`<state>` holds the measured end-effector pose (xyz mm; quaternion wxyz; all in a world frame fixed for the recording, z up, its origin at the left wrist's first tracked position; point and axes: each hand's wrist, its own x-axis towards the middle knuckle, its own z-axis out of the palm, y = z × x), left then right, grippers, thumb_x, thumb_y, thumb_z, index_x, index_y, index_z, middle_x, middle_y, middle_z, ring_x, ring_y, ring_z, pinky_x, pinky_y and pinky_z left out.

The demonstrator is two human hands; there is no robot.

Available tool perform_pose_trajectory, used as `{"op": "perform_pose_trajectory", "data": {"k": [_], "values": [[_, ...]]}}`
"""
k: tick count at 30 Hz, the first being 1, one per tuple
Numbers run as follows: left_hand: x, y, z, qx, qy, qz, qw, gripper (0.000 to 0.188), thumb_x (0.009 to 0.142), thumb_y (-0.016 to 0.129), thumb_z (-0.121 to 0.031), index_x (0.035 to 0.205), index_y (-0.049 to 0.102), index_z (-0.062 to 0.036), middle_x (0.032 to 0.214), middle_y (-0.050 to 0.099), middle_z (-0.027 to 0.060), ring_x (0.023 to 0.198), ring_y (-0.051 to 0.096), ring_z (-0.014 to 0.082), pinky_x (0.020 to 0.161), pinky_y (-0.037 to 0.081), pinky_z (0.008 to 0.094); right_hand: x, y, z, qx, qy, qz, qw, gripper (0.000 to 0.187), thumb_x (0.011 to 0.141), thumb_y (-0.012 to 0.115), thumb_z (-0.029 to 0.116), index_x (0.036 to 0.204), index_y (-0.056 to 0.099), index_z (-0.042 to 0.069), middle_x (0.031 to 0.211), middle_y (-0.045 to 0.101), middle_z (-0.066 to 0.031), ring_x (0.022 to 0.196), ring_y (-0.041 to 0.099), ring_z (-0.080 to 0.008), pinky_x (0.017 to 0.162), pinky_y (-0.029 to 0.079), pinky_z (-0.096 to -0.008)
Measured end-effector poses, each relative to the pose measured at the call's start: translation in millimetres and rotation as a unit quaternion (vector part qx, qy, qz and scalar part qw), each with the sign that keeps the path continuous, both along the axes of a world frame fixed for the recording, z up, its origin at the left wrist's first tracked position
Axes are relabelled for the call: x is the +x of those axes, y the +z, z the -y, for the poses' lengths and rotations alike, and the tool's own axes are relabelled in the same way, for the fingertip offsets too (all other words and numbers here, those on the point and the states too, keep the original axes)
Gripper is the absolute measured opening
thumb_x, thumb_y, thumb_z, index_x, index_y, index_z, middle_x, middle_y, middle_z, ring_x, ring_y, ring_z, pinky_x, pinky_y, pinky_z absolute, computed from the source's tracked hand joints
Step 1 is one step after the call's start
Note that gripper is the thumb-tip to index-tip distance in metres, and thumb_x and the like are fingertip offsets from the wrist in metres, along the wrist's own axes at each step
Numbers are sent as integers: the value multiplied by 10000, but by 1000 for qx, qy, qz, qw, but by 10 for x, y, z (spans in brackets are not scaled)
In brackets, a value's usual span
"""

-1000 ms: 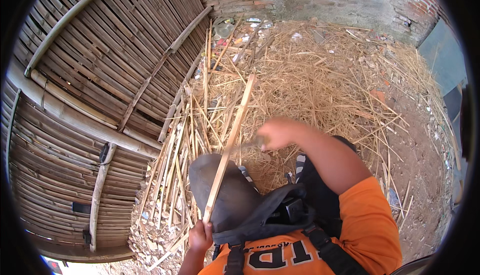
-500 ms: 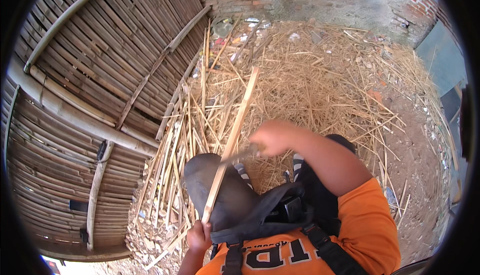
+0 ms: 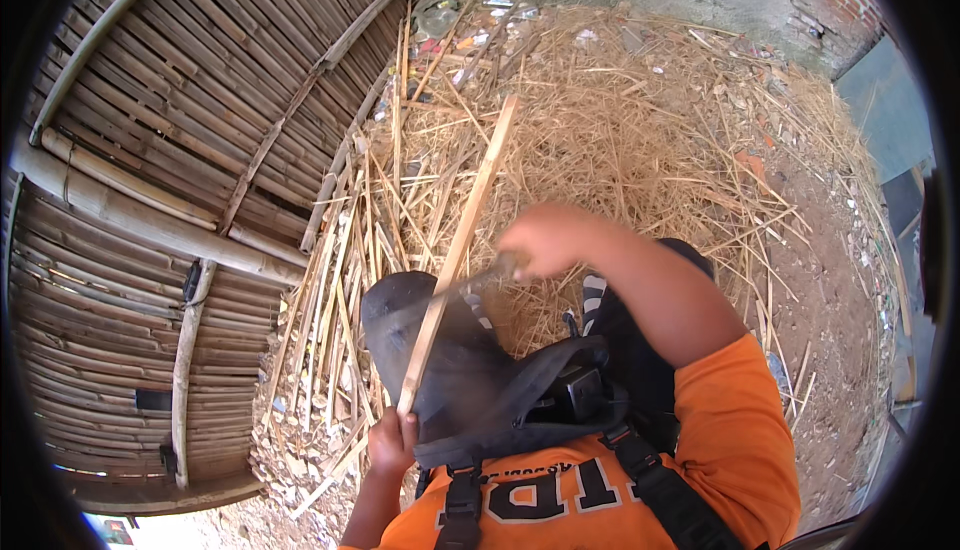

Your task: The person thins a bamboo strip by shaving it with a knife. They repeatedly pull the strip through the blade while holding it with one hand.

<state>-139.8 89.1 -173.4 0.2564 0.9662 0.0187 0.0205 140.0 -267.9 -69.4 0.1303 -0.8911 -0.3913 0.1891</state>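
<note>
Strip of pale, straight wood (image 3: 476,202) is whole, finish unclear. Left hand (image 3: 391,440) pinches its end, lower centre; right hand (image 3: 548,238) clasps dark-bladed knife (image 3: 487,276), mid-frame.

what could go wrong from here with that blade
The blurred blade in the right hand crosses the pale strip over the left knee; a slip might cut the leg. The bare left hand grips the strip's near end, so it could catch splinters.

Pale strip (image 3: 472,210) is looking woody, smooth; bamboo wall (image 3: 140,80) left of strip, rough; cloth sleeve (image 3: 735,400) right of strip, matt.
</note>
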Motion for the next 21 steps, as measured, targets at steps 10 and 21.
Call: {"op": "perform_pose_trajectory", "data": {"k": [10, 21], "values": [[39, 45, 24, 28, 21, -47, 998, 403, 1019, 557, -383, 842, 511, -25, 671, 617, 262, 650, 616, 505, 576, 469, 555, 345, -164, 325, 86, -174, -39, 980, 279, 925, 715, 281, 1124, 706, 85, 959, 737, -121, 882, 704, -243, 811, 562, -400], [44, 88, 69, 31, 36, -52, 997, 382, 1006, 585, -363, 853, 527, -18, 697, 626, 267, 663, 620, 501, 584, 464, 562, 476, 34, 592, 90, -304, -36, 948, 284, 935, 709, 292, 1102, 686, 63, 905, 701, -112, 840, 681, -247, 796, 553, -428]]}}
